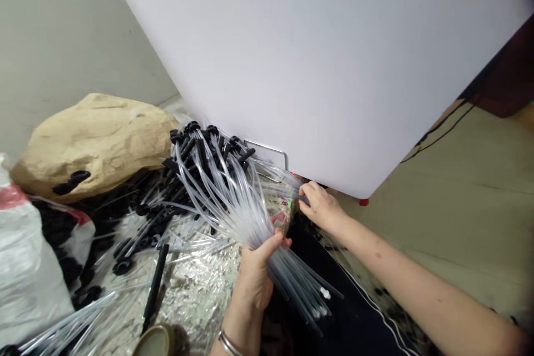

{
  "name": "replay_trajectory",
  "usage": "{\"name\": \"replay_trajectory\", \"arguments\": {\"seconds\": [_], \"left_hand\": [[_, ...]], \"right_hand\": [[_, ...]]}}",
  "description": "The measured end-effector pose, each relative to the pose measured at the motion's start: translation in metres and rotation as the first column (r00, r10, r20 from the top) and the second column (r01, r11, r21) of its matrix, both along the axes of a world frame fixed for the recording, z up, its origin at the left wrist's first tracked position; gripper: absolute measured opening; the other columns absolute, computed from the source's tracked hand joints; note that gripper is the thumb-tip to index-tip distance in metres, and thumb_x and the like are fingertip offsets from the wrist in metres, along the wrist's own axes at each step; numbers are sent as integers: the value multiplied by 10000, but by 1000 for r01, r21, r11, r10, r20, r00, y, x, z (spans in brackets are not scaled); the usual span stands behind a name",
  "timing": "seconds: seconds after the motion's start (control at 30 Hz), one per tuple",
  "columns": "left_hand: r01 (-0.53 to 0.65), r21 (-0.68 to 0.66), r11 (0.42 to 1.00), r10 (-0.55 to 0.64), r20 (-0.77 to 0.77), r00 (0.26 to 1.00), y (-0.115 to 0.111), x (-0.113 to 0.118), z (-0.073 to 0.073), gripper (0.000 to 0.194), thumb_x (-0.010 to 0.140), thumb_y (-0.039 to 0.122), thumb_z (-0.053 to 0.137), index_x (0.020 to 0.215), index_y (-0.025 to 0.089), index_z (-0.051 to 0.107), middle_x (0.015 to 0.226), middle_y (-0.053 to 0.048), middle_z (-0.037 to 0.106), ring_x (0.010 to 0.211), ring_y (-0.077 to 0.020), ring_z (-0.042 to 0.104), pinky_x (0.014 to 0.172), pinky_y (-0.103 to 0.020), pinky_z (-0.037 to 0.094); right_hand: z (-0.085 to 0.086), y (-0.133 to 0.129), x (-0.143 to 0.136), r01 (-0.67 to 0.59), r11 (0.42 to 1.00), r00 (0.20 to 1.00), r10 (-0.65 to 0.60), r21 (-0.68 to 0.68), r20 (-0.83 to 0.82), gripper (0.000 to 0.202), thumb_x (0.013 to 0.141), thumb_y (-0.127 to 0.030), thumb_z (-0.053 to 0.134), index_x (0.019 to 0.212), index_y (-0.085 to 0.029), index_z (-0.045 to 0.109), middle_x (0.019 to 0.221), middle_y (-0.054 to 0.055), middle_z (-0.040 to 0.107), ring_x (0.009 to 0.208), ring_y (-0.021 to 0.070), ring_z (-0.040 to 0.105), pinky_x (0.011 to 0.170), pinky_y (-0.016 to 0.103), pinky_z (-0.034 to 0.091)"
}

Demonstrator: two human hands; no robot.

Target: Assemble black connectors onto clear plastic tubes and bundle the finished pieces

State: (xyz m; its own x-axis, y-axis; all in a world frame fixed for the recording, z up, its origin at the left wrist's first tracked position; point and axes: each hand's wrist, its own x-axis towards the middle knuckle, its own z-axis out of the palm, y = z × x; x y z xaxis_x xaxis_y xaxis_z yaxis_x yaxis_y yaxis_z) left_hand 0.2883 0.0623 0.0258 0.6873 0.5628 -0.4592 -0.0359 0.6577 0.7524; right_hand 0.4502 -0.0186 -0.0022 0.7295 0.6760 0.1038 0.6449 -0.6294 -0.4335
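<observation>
A thick bundle of clear plastic tubes (246, 217) fills my left hand (261, 267), whose fingers wrap round its middle. Black fittings (200, 144) cap the bundle's far ends, while the near ends fan out over dark cloth at the lower right. Farther right, my right hand (319, 206) is closed on a smaller group of clear tubes (279, 186). Its fingertips pinch their near ends beside the white panel's lower edge. Loose tubes with black fittings lie on the wrapped surface left of my left hand.
A large white panel (317, 67) stands ahead. On the left are a tan paper-like bundle (100, 142) and a white sack (29, 267) holding black parts. A black rod (156, 283) and a round container (154, 342) lie near the front. Dark cables (438, 133) hang at right.
</observation>
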Motion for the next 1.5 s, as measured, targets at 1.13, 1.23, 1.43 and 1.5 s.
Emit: {"name": "replay_trajectory", "arguments": {"seconds": [1.13, 1.23, 1.43, 1.5], "left_hand": [[64, 6, 998, -64, 40, 997, -1, -3, 1, 308, 666, 149, 719, 965, 144, 646, 792, -34, 671, 644, -115, 593, 621, -239, 494], [92, 13, 996, -93, 68, 993, 0, -3, 0, 302, 692, 147, 688, 992, 122, 658, 738, -23, 644, 626, -95, 555, 615, -216, 478], [96, 42, 995, -97, 40, 994, 1, -3, -2, 232, 668, 173, 710, 886, 101, 686, 596, 4, 574, 562, -86, 510, 535, -187, 422], [80, 38, 996, -82, 36, 996, 1, -3, -2, 211, 653, 173, 721, 848, 101, 685, 611, -1, 580, 567, -88, 514, 547, -192, 422]], "right_hand": [[30, -54, -62, 84, 922, 503, 287, 377, -815, 135, 800, -228, 487, 904, -169, 549, 768, 2, 591, 646, 88, 534, 618, 217, 440], [24, -53, -73, 26, 933, 523, 294, 360, -800, 166, 811, -216, 469, 941, -174, 563, 790, 2, 595, 649, 93, 542, 613, 219, 432], [9, -56, -67, -116, 968, 689, 240, 223, -684, 228, 840, -324, 468, 763, -170, 618, 703, -3, 612, 664, 124, 541, 598, 226, 404], [8, -56, -57, -122, 963, 706, 254, 240, -662, 284, 856, -377, 448, 805, -172, 639, 768, 16, 648, 728, 149, 575, 662, 250, 430]]}}
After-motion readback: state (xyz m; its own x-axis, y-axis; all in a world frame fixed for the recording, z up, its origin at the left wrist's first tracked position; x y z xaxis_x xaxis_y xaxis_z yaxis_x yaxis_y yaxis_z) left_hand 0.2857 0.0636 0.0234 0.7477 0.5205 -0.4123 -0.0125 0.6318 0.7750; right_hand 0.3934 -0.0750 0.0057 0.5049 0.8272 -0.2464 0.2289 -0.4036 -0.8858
